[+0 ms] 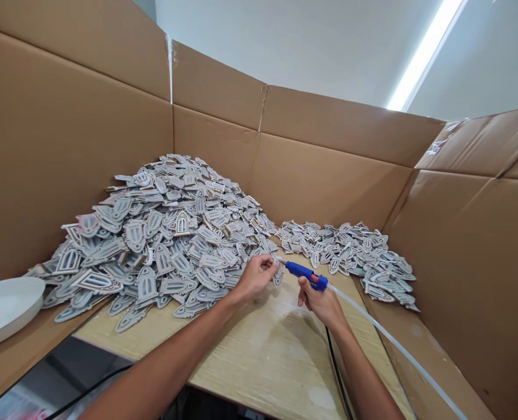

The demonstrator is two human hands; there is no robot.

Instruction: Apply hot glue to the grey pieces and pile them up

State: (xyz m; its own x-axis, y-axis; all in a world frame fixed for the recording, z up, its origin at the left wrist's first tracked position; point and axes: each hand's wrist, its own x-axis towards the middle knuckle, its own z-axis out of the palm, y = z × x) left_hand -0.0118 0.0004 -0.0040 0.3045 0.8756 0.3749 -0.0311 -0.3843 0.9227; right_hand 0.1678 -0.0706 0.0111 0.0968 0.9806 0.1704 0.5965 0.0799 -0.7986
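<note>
My left hand [259, 275] pinches a small grey arched piece [277, 274] above the table, beside the large pile. Closed round the handle of a blue glue gun [305, 274] is my right hand [319, 300]. The gun's nozzle points left and is at the held piece; whether it touches is too small to tell. A long translucent glue stick [385, 332] runs out of the gun's back, down to the right. The large pile of grey arched pieces [154, 233] rises at the left, and a smaller pile [350, 248] lies at the back right.
Cardboard walls [329, 169] stand round the back and sides of the wooden table [250, 350]. A white round dish [7, 309] sits at the far left. A black cable [336, 367] hangs below my right hand, and another dark cable crosses the lower left.
</note>
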